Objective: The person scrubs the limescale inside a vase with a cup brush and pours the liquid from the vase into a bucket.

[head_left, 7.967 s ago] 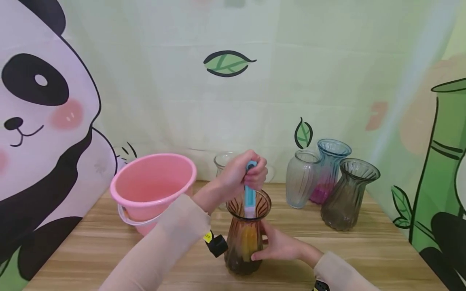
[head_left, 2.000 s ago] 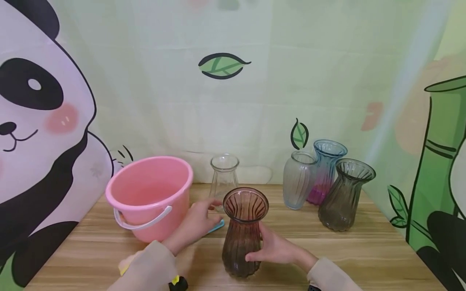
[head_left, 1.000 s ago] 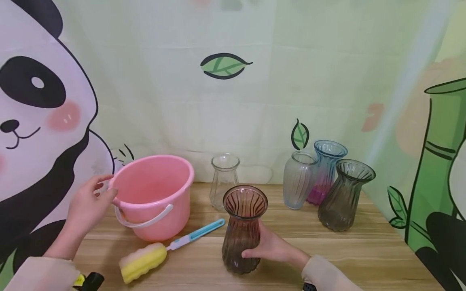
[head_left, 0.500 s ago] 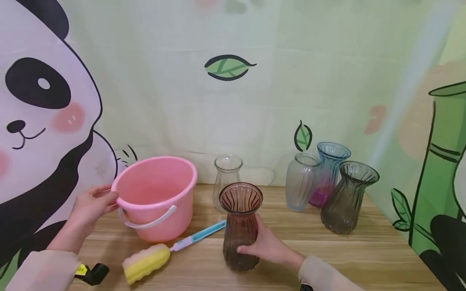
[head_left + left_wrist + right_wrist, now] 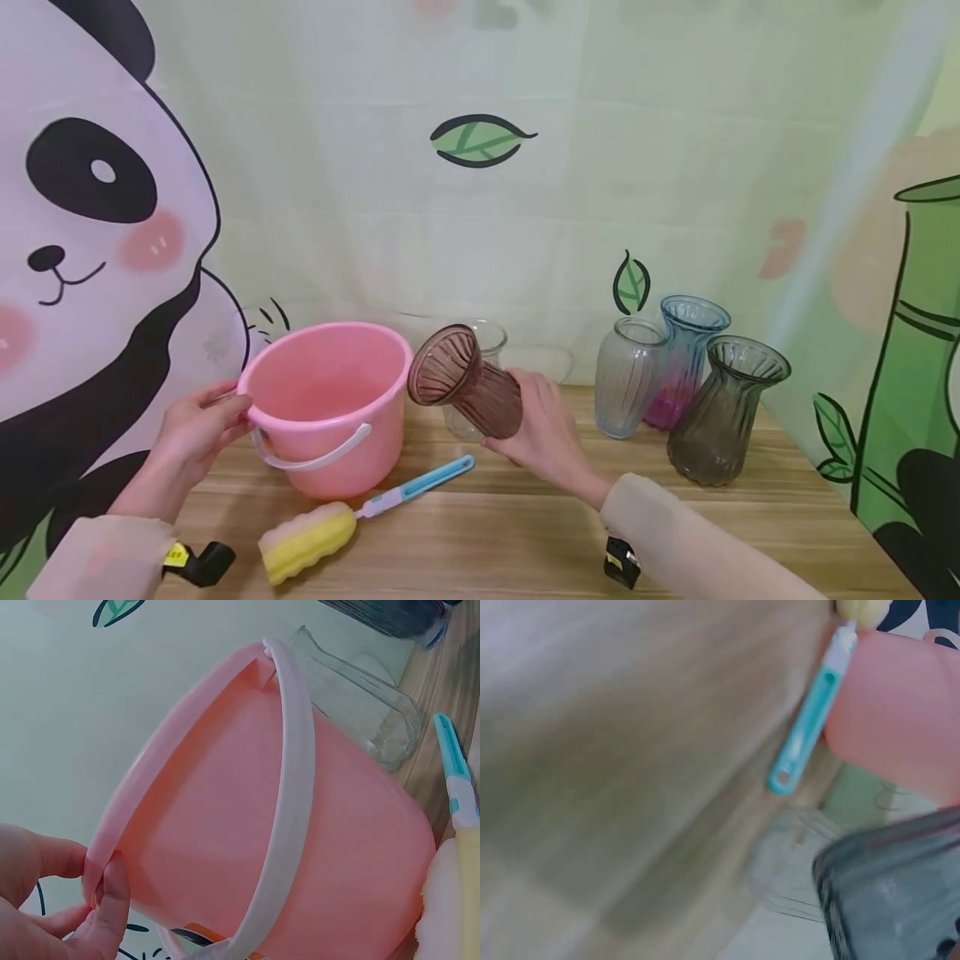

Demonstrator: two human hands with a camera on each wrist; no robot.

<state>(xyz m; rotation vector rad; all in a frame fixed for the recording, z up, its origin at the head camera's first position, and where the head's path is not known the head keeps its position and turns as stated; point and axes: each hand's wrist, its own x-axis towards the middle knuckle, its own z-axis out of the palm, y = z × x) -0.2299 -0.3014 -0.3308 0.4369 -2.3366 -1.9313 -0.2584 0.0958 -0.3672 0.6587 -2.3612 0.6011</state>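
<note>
In the head view my right hand (image 5: 551, 429) grips the lower body of a reddish-brown ribbed glass vase (image 5: 491, 400). The vase is up off the table, tilted left, its flared mouth beside the right rim of a pink bucket (image 5: 352, 454). My left hand (image 5: 202, 429) pinches the bucket's left rim between thumb and fingers; the left wrist view shows this pinch on the rim (image 5: 161, 750) closely. In front of the bucket lies a sponge bottle brush (image 5: 309, 537) with a blue and white handle. The right wrist view catches the vase's base (image 5: 892, 889) and the brush handle (image 5: 806, 731).
A clear glass vase (image 5: 491, 335) stands behind the held vase, partly hidden by it. To the right stand a frosted clear vase (image 5: 626, 387), a blue-to-pink vase (image 5: 686, 358) and a smoky grey vase (image 5: 712, 433). A panda-printed cloth (image 5: 480, 250) hangs behind the wooden table (image 5: 480, 550).
Earlier my left hand worked the brush inside the vase. The brush was then laid on the table and that hand took the bucket rim. My right hand has lifted and tipped the vase leftward.
</note>
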